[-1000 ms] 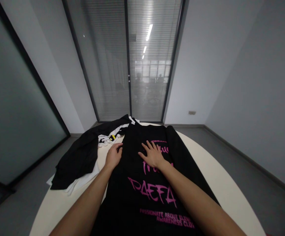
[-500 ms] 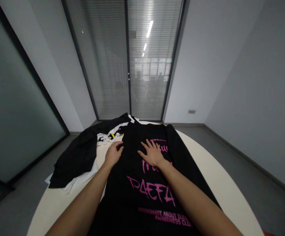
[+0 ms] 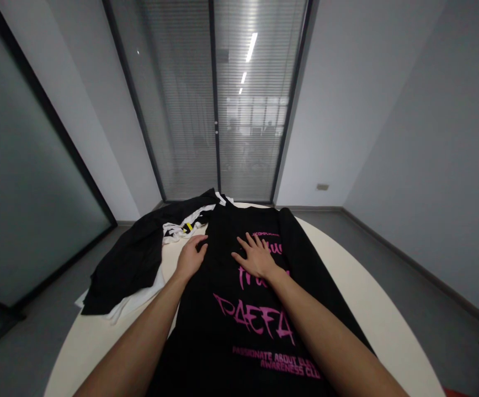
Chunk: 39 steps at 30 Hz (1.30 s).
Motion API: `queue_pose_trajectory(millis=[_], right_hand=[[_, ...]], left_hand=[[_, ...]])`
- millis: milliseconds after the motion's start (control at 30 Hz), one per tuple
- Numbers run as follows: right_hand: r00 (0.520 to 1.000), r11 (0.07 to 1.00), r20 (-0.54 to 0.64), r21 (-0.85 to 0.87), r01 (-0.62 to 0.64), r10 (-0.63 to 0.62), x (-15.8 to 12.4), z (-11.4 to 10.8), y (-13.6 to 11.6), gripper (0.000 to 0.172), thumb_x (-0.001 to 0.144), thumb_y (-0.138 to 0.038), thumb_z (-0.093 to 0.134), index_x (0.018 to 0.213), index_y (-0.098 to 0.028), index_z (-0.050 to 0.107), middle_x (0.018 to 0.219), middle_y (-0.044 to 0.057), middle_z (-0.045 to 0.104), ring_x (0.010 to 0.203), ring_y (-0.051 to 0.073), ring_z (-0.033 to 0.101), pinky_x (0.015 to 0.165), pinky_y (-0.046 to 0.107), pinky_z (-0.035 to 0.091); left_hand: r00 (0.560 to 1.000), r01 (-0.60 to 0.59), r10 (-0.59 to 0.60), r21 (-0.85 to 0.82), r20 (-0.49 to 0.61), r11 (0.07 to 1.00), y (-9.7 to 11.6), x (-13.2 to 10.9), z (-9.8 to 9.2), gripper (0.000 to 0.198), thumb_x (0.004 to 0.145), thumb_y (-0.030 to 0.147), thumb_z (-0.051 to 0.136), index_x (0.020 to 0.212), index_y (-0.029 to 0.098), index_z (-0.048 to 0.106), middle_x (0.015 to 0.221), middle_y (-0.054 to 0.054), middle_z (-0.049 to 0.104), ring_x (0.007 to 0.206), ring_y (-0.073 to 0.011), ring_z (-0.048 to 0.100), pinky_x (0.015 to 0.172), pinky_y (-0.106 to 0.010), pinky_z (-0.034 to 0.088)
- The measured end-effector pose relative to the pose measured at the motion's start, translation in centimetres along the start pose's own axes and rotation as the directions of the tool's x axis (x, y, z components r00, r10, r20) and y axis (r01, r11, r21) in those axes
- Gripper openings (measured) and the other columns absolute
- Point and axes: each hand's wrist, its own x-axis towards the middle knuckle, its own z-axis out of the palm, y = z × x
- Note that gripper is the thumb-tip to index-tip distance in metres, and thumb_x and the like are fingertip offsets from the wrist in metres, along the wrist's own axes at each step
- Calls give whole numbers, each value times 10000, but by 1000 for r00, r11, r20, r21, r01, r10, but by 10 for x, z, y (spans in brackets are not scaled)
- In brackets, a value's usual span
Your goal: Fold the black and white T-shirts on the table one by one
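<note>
A black long-sleeved top (image 3: 210, 331) with pink lettering lies spread on the table, one sleeve (image 3: 305, 248) laid along its right side. My right hand (image 3: 256, 258) rests flat on the printed part, fingers spread, covering some of the letters. At the top's left edge is my left hand (image 3: 191, 258), its thumb and fingers apart with nothing between them; whether it touches the cloth I cannot tell. To the left lies a heap of other clothes, with a black garment (image 3: 136, 264) over white ones (image 3: 140, 302).
The round cream table (image 3: 359, 292) curves out to the right of the top. Beyond its far edge stand glass panels with blinds (image 3: 248, 149). Grey walls (image 3: 367, 110) flank it, and a dark-framed frosted panel (image 3: 28, 182) is at the left.
Almost nothing differs. Both hands keep their places on and beside the black top, and the whole view has shifted very slightly.
</note>
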Motion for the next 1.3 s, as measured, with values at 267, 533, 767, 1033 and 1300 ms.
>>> queue_pose_trajectory(millis=[267,533,767,1033,1300], right_hand=[[990,997,-120,-10,72,-73,1,3,3,689,942,-653,457,1500,-249,472,1632,100,301,1511,324,176,1198,509,152],[967,979,-194,86,186,-166,2,-1,2,394,992,-366,455,1323,-220,609,1344,78,624,1265,248,486,1075,421,335],[969,965,-246,254,65,-1,9,-3,11,456,1045,-351,304,1433,-194,486,1361,95,612,1251,218,530,1069,380,362],[976,965,-209,237,110,-60,7,-5,10,432,1008,-457,435,1372,-282,588,1260,53,677,1219,237,540,1054,404,371],[961,956,-258,239,167,-104,8,2,14,426,995,-412,475,1366,-242,597,1350,65,635,1281,237,508,1107,409,356]], left_hand=[[999,31,-28,-64,35,997,44,2,4,286,870,240,614,1146,223,688,1183,-54,724,1034,-229,679,961,-394,532],[968,31,20,-198,249,980,78,-10,16,400,800,97,623,1182,213,650,1266,-63,686,978,-192,676,944,-370,541],[900,78,21,-207,436,975,78,-17,26,353,813,86,636,1141,217,652,1201,-66,706,1041,-209,698,961,-376,551],[833,44,96,-238,545,970,89,-19,17,417,727,49,705,1104,219,655,1218,-86,674,1142,-250,663,939,-357,543],[829,-148,29,168,559,975,105,-22,1,239,769,120,661,976,236,629,942,-21,682,880,-221,660,768,-306,484]])
